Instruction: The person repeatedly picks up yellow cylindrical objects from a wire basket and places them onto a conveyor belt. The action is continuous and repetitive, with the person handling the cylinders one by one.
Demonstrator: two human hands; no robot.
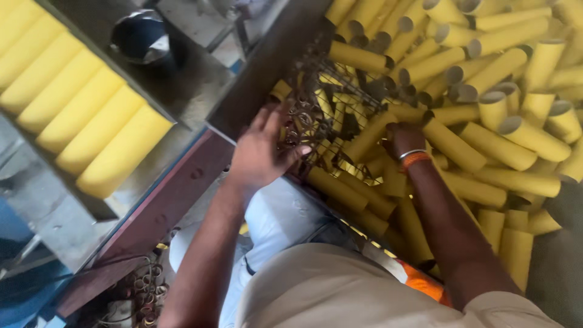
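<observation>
A wire basket (pixel 331 112) holds several yellow cardboard tubes. My left hand (pixel 258 152) rests with fingers spread on the basket's near rim, holding nothing that I can see. My right hand (pixel 402 138), with an orange and a white band at the wrist, reaches down among the yellow tubes (pixel 452 144) beside the basket; its fingers are curled and partly hidden, so I cannot tell whether they grip one. A large loose pile of the same yellow tubes (pixel 504 73) lies to the right.
A row of yellow tubes (pixel 91 121) lies side by side on a grey metal tray at the left. A dark metal beam (pixel 267 67) runs diagonally past the basket. Coiled wire pieces (pixel 143 291) lie on the floor at bottom left.
</observation>
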